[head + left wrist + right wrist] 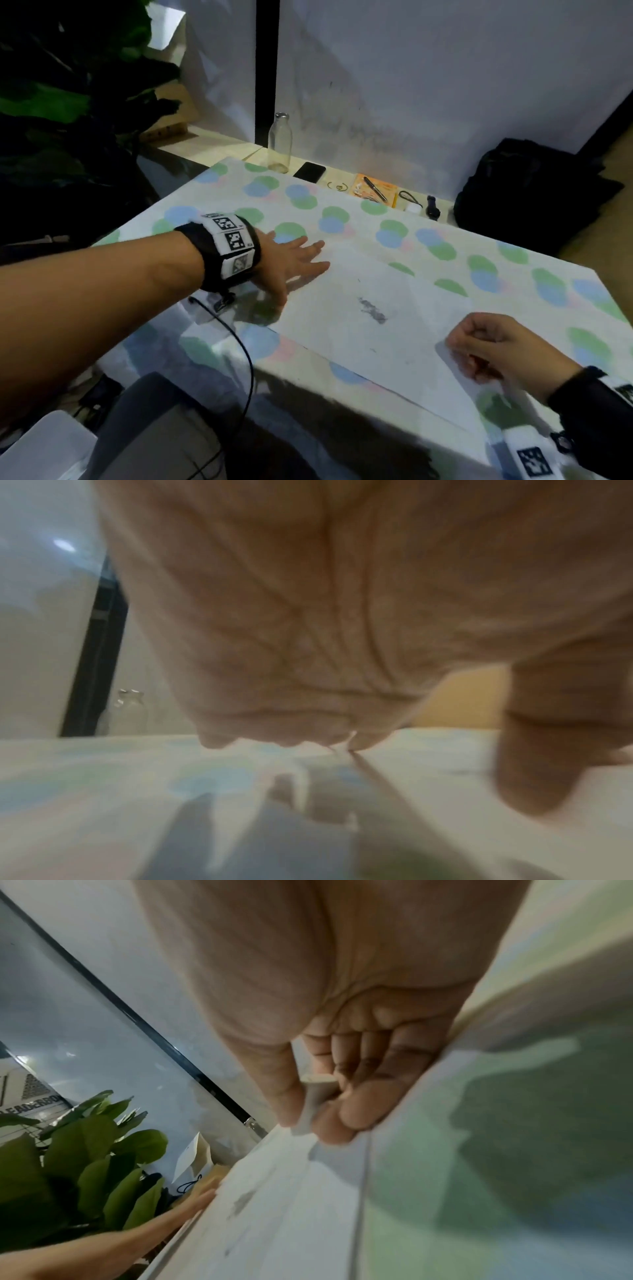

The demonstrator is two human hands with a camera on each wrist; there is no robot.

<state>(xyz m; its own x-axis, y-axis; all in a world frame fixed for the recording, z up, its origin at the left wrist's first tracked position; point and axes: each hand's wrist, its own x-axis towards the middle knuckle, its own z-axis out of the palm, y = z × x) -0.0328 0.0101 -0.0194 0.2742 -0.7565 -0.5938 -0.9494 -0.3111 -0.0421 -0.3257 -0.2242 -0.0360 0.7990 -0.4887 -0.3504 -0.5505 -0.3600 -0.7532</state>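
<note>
The pale wall fills the far side from 11 to 2 o'clock, split by a dark upright strip. My table lies under a white cloth printed with overlapping green, blue and pink dots. A big leafy plant stands off its edge at 10 o'clock. In my right wrist view a sign behind those leaves reads "LEADERBO", cut off there. A black bag slumps on the floor against the wall at 2 o'clock.

The white sheet lies flat in the middle of the cloth, with a grey smudge near its centre. My left hand rests flat at its 10 o'clock corner, fingers straight, gripping nothing. My right hand pinches the 4 o'clock corner of the sheet between thumb and curled fingers.

Both wrist bands carry black-and-white square code tags with no letters I can read.

Along the far ledge, from 12 towards 1 o'clock, stand a clear glass bottle, a dark phone, an orange packet whose print is too small to read, a black pen lying across it, and a dark watch.
</note>
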